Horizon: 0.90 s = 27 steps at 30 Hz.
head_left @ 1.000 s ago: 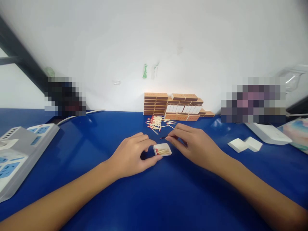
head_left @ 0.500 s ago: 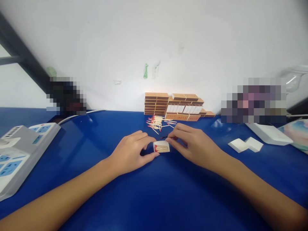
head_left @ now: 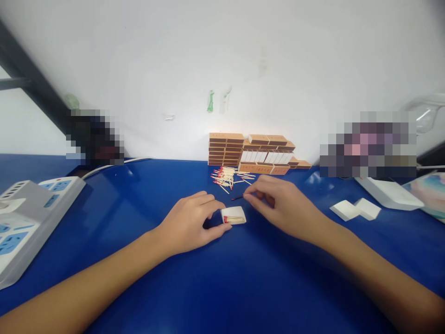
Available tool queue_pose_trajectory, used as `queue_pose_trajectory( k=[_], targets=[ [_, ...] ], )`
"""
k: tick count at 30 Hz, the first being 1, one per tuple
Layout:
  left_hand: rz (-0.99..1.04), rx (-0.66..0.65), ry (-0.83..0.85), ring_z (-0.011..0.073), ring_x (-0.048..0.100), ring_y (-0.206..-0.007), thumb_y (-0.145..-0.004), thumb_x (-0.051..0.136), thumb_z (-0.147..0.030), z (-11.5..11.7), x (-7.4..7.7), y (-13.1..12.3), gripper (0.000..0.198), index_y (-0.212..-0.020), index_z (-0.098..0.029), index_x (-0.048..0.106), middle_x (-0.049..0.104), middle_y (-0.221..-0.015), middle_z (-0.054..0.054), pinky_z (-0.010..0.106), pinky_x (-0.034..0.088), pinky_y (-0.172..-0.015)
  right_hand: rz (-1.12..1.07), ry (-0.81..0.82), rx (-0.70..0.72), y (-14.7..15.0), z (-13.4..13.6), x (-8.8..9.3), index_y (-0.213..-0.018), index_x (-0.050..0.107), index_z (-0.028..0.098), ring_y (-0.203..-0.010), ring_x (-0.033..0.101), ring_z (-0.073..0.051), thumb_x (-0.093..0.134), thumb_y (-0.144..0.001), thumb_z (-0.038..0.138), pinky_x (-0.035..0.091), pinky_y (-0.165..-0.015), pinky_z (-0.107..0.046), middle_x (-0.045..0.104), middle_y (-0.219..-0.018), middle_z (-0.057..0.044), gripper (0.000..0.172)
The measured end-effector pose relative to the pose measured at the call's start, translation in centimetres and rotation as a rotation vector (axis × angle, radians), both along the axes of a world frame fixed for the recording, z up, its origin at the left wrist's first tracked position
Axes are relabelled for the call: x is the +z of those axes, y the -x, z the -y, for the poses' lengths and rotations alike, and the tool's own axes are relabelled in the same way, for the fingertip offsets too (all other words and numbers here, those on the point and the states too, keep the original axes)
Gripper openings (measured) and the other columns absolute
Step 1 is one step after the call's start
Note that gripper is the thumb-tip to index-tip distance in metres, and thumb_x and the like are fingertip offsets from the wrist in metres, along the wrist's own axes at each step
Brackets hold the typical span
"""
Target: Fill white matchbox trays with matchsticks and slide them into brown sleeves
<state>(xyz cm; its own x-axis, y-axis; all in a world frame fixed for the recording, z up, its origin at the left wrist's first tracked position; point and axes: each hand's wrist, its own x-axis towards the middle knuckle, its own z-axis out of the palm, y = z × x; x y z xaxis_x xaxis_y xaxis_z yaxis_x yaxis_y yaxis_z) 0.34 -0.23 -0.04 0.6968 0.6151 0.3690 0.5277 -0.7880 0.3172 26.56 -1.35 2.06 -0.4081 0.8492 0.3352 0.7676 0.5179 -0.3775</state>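
Observation:
A small white tray [head_left: 239, 210] lies on the blue table, with several red-tipped matches [head_left: 234, 219] in its lower part. My left hand [head_left: 194, 220] grips the tray's left end between thumb and fingers. To the right of the tray, my right hand [head_left: 278, 204] pinches a thin dark stick [head_left: 238, 198] with a reddish tip, held just above and behind the tray. Behind both hands a loose pile of matches [head_left: 224, 177] lies on the table, a few scattered to its right.
Stacked brown matchboxes [head_left: 225, 149] stand against the wall, beside white trays [head_left: 266, 157] among more boxes. Two white folded pieces [head_left: 345, 209] lie at right, near a white box [head_left: 392, 194]. A power strip [head_left: 66, 195] is at left.
My right hand has drawn back slightly from the tray, to the right, showing more of the dark stick. The matches in the tray lie straighter and nearer its front side.

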Motion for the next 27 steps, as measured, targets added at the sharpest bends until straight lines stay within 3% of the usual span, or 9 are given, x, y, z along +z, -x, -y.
queue_pose_trajectory(
  k=[3,7,12,18,27],
  targets=[
    [0.007,0.004,0.0,0.0178,0.059,-0.079,-0.095,0.07,-0.041,0.1,0.0,-0.1,0.029,-0.113,-0.019,0.071,0.065,-0.083,0.001,0.03,0.046,-0.07,0.071,0.001,-0.151,-1.1,-1.0,-0.6,-0.087,0.069,0.021,-0.074,0.06,-0.019,0.061,-0.098,0.033,0.043,-0.066,-0.032,0.067,-0.086,-0.005,0.018],
    [-0.027,0.006,0.012,0.018,0.06,-0.08,-0.095,0.07,-0.043,0.0,0.1,-0.1,0.029,-0.112,-0.019,0.071,0.066,-0.087,0.002,0.031,0.047,-0.07,0.084,0.097,-0.239,-1.2,-1.4,-1.8,-0.087,0.067,0.021,-0.074,0.061,-0.02,0.068,-0.092,0.044,0.045,-0.065,-0.033,0.068,-0.088,-0.006,0.024],
    [-0.044,-0.002,0.003,0.018,0.06,-0.08,-0.096,0.069,-0.043,0.0,0.2,-0.2,0.028,-0.11,-0.019,0.071,0.066,-0.087,0.002,0.031,0.046,-0.069,0.103,0.199,-0.243,-1.7,-1.3,-2.1,-0.086,0.066,0.022,-0.073,0.062,-0.02,0.059,-0.099,0.035,0.044,-0.064,-0.033,0.068,-0.088,-0.005,0.02],
    [-0.043,-0.015,-0.008,0.0178,0.06,-0.079,-0.096,0.069,-0.043,0.1,0.1,-0.2,0.028,-0.111,-0.019,0.07,0.066,-0.086,0.001,0.031,0.046,-0.069,0.032,0.093,-0.232,-0.7,-1.2,-2.2,-0.089,0.065,0.022,-0.077,0.062,-0.02,0.059,-0.1,0.031,0.044,-0.068,-0.033,0.067,-0.092,-0.005,0.015],
    [-0.04,-0.029,-0.024,0.0181,0.06,-0.078,-0.096,0.068,-0.043,0.2,0.0,-0.2,0.028,-0.111,-0.018,0.07,0.065,-0.085,0.002,0.031,0.046,-0.068,0.0,0.131,-0.155,1.4,-0.6,-3.0,-0.096,0.064,0.022,-0.079,0.061,-0.019,0.06,-0.1,0.027,0.044,-0.067,-0.032,0.063,-0.097,-0.004,0.007]
  ],
)
